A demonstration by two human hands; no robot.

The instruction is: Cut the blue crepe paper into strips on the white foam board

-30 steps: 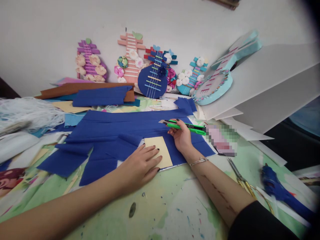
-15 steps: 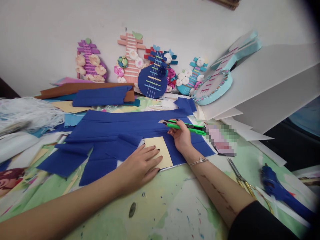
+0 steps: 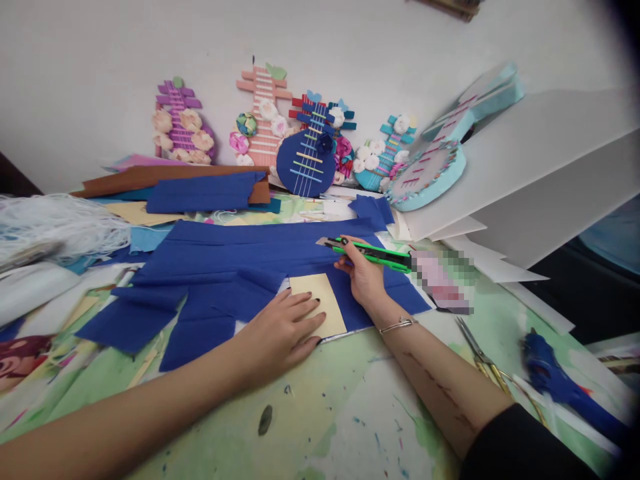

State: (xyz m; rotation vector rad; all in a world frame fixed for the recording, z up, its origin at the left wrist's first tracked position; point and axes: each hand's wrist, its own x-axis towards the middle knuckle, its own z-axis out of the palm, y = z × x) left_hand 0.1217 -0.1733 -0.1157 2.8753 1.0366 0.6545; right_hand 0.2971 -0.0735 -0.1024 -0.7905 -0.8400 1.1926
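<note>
The left hand [image 3: 290,327] lies with its fingers slightly apart on the yellow card [image 3: 327,293]. The right hand [image 3: 367,279] is closed around the green cutter [image 3: 387,257], over the blue paper [image 3: 240,243] before the back edge of the table [image 3: 350,400].
</note>
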